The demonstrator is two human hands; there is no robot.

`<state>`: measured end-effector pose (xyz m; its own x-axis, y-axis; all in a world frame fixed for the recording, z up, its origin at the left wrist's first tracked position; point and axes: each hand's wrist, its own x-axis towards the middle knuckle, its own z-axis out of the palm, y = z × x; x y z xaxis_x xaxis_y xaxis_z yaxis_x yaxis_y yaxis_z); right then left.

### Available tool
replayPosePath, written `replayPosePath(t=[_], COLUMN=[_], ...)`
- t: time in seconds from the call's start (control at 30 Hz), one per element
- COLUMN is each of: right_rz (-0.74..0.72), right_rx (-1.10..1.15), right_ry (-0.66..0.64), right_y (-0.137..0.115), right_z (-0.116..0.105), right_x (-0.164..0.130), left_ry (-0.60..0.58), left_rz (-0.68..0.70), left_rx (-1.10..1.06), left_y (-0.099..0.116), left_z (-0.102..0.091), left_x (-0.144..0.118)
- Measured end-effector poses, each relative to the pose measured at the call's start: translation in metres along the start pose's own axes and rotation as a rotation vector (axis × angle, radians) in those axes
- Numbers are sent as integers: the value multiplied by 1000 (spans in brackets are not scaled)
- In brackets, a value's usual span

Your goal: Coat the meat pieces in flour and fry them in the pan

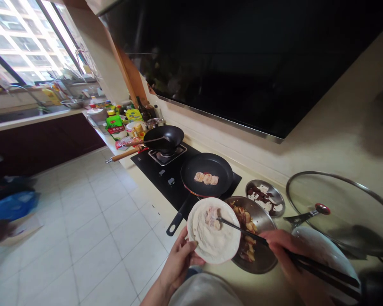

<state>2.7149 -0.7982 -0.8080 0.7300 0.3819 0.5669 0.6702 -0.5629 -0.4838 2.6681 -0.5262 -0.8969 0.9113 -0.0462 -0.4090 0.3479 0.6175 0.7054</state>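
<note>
My left hand (pixel 182 254) grips the rim of a white bowl (pixel 200 250) of pale flour, thumb over the edge, holding it tilted toward me. In the flour lies a coated piece of meat (pixel 212 217). My right hand (pixel 285 255) is closed around dark chopsticks (pixel 252 235), whose tips touch that piece. Partly behind the bowl, a steel bowl (pixel 268 261) holds marinated meat pieces (pixel 249 223). Beyond it, a black frying pan (pixel 221 165) sits on the hob with several coated pieces (pixel 207 178) in a row.
A wok (pixel 166 138) with a spatula stands on the far burner. A small steel dish (pixel 282 196) and a glass lid (pixel 332 187) are at the right. The pan's handle (pixel 176 221) juts over the counter edge. A dark range hood (pixel 236 72) hangs above.
</note>
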Motion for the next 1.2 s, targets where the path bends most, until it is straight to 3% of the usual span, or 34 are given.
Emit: replayPosePath(t=[0.3, 0.5, 0.8, 0.93, 1.2], right_rz=[58, 106, -67, -29, 210], right_rx=[-9, 45, -65, -43, 45], right_ry=[246, 173, 232, 242, 300], right_y=[6, 8, -3, -4, 1], right_z=[1, 7, -7, -2, 12], right_x=[-4, -5, -9, -6, 0], left_ry=[0, -44, 10, 10, 21], left_rz=[36, 31, 7, 2, -7], left_rx=[-16, 9, -40, -38, -35], left_y=[7, 7, 5, 6, 20], left_z=[0, 2, -1, 0, -5], left_x=[-2, -1, 8, 10, 13])
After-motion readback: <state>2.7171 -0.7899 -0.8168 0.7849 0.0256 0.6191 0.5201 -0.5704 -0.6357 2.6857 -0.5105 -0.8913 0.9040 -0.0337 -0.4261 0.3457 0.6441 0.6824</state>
